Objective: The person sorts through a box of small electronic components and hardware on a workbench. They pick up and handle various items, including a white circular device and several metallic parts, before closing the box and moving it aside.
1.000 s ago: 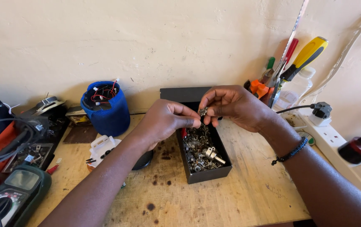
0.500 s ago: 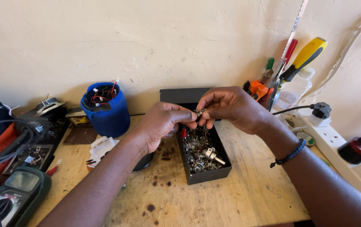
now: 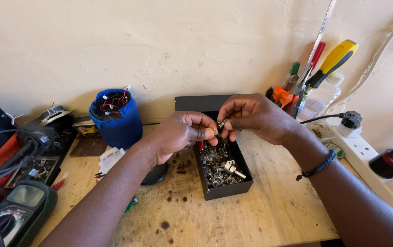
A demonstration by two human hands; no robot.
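Observation:
Both my hands meet above a black open box (image 3: 231, 190) filled with several small metal parts and screws. My left hand (image 3: 180, 135) pinches its fingertips together at a tiny metal part (image 3: 221, 123). My right hand (image 3: 253, 116) grips the same small part from the other side with thumb and forefinger. A larger silver fitting (image 3: 234, 169) lies on top of the loose parts in the box. A dark beaded bracelet (image 3: 317, 167) sits on my right wrist.
A blue cylindrical holder (image 3: 116, 116) with wires stands at the back left. A multimeter (image 3: 16, 210) and tangled cables lie at the left edge. Screwdrivers and pliers (image 3: 317, 75) lean at the back right, beside a white power strip (image 3: 368, 153) with a plug.
My hands stay together over the box, shifting only slightly while the fingers work the small part.

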